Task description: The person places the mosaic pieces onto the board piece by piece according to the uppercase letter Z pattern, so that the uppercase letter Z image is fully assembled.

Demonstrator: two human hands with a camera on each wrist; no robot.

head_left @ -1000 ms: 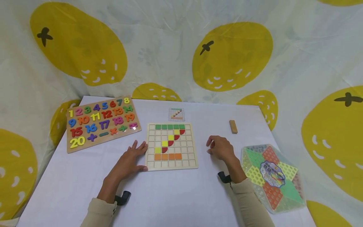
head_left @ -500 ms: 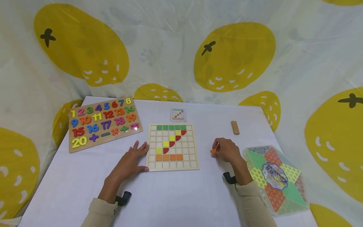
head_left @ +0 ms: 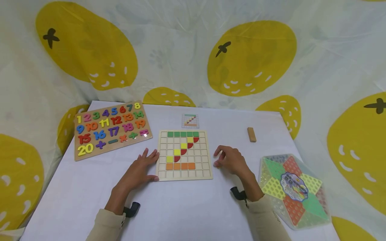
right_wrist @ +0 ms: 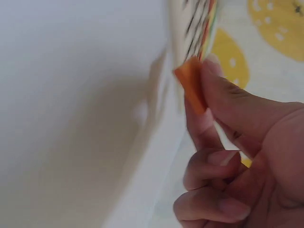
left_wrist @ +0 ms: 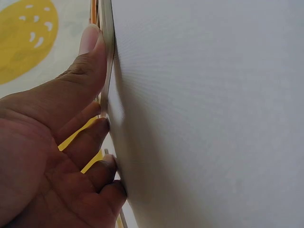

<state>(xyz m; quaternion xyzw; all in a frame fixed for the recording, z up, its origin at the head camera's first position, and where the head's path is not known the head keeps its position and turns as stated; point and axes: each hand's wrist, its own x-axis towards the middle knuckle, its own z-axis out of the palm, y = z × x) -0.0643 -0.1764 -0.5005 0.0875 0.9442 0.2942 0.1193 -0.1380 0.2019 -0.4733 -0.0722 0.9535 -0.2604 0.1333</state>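
A wooden grid board (head_left: pixel 185 174) lies mid-table, with green tiles along its top row, yellow squares and red quarter-rounds stepping diagonally, and a row of orange tiles near the bottom. My left hand (head_left: pixel 137 172) rests at the board's left edge, fingers spread and the thumb touching its lower left corner. Between thumb and forefinger, my right hand (head_left: pixel 230 160) pinches a small orange tile (right_wrist: pixel 191 84), clear in the right wrist view and mostly hidden by the fingers from above. This hand is just right of the board, apart from it.
Behind the board lies a small pattern card (head_left: pixel 190 121). A number puzzle board (head_left: pixel 113 154) is at the left. On the right are a wooden block (head_left: pixel 251 134) and a wrapped star-shaped game board (head_left: pixel 294 190). A fruit-print cloth hangs behind the table.
My right hand first dipped slightly right, where an orange tile showed in its fingertips, then moved left toward the board with it. My left hand has stayed at the board's edge.
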